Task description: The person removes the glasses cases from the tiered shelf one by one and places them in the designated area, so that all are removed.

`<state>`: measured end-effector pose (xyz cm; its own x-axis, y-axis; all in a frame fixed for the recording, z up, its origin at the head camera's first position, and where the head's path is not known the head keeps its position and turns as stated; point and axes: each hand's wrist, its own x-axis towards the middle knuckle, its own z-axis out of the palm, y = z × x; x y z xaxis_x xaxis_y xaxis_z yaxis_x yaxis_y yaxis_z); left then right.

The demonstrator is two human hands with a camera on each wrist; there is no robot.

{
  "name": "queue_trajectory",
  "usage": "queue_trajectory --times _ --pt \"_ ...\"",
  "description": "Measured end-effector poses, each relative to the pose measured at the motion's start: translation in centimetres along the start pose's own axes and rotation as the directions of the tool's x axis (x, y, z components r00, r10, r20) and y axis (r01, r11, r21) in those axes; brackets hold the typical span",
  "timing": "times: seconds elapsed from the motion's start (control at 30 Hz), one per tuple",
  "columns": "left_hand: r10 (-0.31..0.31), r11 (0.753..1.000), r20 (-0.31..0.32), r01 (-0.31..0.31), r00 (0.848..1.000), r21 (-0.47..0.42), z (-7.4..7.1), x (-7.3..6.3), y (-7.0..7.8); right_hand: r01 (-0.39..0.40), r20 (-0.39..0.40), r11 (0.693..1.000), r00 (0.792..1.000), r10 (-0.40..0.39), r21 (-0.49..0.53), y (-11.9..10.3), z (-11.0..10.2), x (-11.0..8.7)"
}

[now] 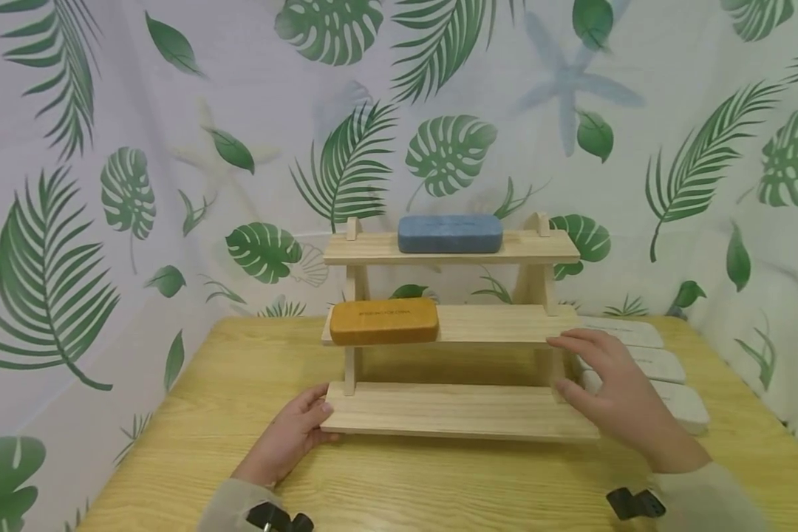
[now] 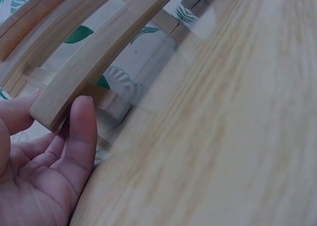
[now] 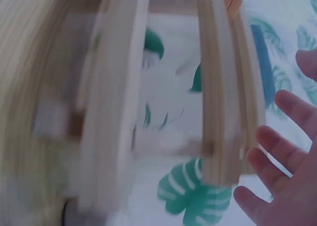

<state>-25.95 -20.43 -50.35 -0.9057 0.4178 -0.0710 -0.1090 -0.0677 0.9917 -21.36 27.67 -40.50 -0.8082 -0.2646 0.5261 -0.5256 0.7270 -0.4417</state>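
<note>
Wooden rack [image 1: 492, 323] looks stiff, lightish, best held by its ends: left hand [image 1: 298, 421] pinches its lower-left corner, right hand [image 1: 617, 391] spreads empty beside it!

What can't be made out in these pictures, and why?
Head: lettering on the orange case and blue case; too small to read.
Head: part of the front white case; hidden behind the right grip.
Right wrist: lowest shelf of the wooden stand; blurred.
Right wrist: the rest of that grip; cut off by the right edge.
</note>
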Motion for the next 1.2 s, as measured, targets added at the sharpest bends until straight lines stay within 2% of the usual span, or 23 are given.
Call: queue_trajectory --times 0.27,0.63,0.9,1.2 --pt "0.002 1.0 0.006 -0.002 1.0 0.008 0.0 0.1 -0.3 0.112 -0.074 0.984 0.99 -0.123 -0.141 -2.3 1.4 1.8" --pt "0.002 1.0 -0.009 -0.002 1.0 0.003 0.1 -0.1 -0.3 0.093 0.001 0.992 0.996 -0.093 -0.082 -5.0 2.5 3.8" --pt "0.001 1.0 -0.011 0.0 1.0 0.011 0.2 0.1 0.1 0.147 0.02 0.985 0.989 -0.146 -0.091 -5.6 4.0 5.5" --pt "-0.006 1.0 -0.017 0.006 1.0 0.006 0.0 0.0 0.0 0.161 0.063 0.985 0.986 -0.156 -0.07 -6.7 5.7 7.1"
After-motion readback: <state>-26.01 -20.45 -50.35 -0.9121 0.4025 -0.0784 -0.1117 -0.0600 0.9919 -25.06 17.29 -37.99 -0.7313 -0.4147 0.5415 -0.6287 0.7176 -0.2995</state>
